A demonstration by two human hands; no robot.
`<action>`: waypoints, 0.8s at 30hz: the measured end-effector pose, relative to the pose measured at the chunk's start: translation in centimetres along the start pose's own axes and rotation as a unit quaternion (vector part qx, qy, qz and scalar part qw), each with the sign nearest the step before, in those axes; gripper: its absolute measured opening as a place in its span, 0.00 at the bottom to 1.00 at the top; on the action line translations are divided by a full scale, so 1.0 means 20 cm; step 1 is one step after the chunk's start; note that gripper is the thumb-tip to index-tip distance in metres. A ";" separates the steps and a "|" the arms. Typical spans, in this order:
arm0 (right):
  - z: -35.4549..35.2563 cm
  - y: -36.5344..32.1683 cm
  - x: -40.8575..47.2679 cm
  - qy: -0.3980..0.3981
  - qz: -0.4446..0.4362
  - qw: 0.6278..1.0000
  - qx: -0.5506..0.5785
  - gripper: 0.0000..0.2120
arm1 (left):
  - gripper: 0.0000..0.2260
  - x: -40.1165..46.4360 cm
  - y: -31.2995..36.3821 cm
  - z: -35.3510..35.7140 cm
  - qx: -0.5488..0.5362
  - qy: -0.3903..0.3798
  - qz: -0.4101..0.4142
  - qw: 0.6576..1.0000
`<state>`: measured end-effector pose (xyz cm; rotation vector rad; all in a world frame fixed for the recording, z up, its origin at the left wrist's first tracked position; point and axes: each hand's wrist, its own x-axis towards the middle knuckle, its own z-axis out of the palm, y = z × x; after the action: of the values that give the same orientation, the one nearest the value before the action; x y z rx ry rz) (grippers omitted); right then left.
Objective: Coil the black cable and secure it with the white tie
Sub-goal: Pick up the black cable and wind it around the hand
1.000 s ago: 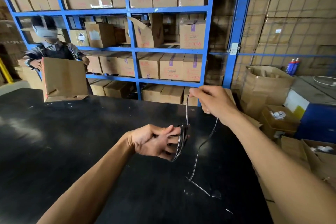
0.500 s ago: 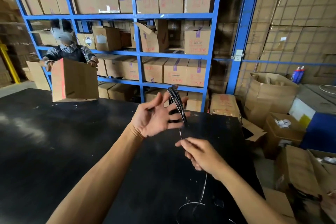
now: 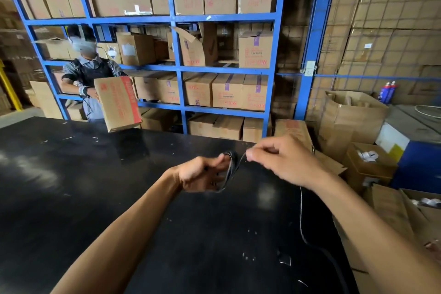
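Note:
Above the black table, my left hand has several loops of the black cable wound around its fingers. My right hand pinches the loose strand of the cable just right of the coil, at the coil's top. From under my right wrist the free end of the cable hangs down and trails onto the table at the lower right. No white tie shows clearly; small pale bits lie on the table near the trailing end.
Across the table a person holds a tilted cardboard box. Blue shelving full of boxes stands behind. Open cartons crowd the floor past the table's right edge.
My right hand rose from below the coil to its top right, carrying the strand over. My left hand turned and lowered, so the coil now sits lower. The person swung the box.

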<state>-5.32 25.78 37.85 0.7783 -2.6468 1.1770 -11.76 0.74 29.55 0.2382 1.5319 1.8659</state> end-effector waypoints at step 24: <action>0.38 0.29 -0.19 -0.025 0.113 0.987 0.109 0.14 | 0.31 -0.04 0.12 -0.02 -0.114 -0.062 0.138 0.982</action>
<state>-4.42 25.05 27.72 0.5524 -2.7356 1.5446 -12.33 -0.17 31.82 0.4711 1.2386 2.1784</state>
